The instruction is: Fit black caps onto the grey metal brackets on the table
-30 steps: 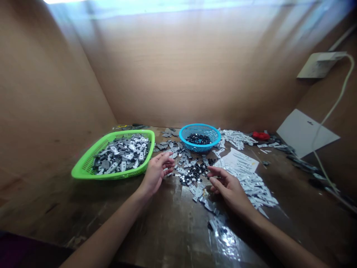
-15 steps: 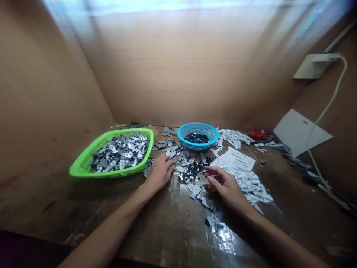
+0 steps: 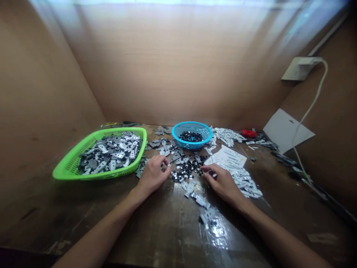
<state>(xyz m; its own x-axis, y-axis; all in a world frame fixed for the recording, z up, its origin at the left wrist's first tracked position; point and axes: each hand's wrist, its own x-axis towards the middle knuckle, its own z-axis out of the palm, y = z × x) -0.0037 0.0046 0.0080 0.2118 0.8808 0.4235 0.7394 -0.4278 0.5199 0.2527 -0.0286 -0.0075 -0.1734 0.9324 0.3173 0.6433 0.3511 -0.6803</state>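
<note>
My left hand (image 3: 154, 172) is just left of a pile of small shiny black pieces (image 3: 188, 169), its thumb and index finger curled close together. Something tiny and pale may be at those fingertips, too small to name. At the pile's right edge is my right hand (image 3: 221, 181), with thumb and forefinger pinched together; whatever they hold is hidden among the black pieces. Flat grey parts (image 3: 170, 147) lie behind the pile, and more grey parts (image 3: 199, 199) trail toward the front. Beside my right hand are many whitish flat strips (image 3: 247, 184).
A green basket (image 3: 142, 154) full of grey metal-looking parts stands at left. Behind the pile sits a blue basket (image 3: 175, 138) holding black pieces. White paper (image 3: 223, 154), a red object (image 3: 249, 133), a leaning white card (image 3: 288, 130) and a hanging cable (image 3: 312, 106) are at right.
My left hand has lifted off the grey parts, and its fingers have curled together. The right hand stays by the black pile, its fingertips closer together. The whole view has shifted slightly.
</note>
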